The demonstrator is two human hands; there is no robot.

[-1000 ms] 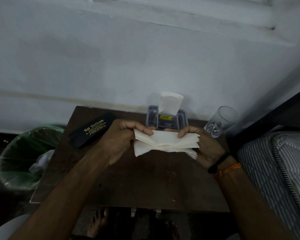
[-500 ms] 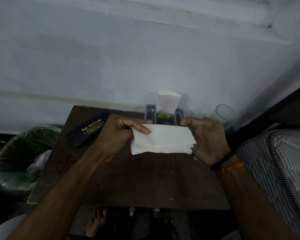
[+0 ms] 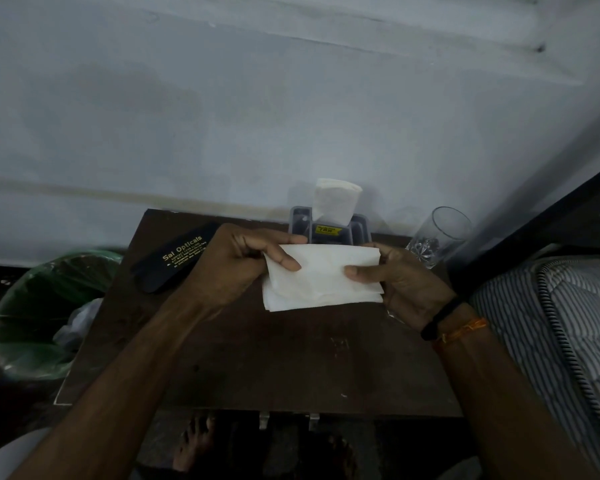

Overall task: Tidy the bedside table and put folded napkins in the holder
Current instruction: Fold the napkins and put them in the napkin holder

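White napkin (image 3: 323, 277) pinched flat between left hand (image 3: 236, 268) and right hand (image 3: 400, 280), fingers closed on its ends; folding step, next slot into holder (image 3: 329, 230).

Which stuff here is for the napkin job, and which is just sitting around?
For the job:
- folded napkin, pinched by the left hand and right hand
- napkin holder at the back of the table, one napkin already in it

Just sitting around:
- black spectacle case
- empty glass
- green bin
- striped mattress
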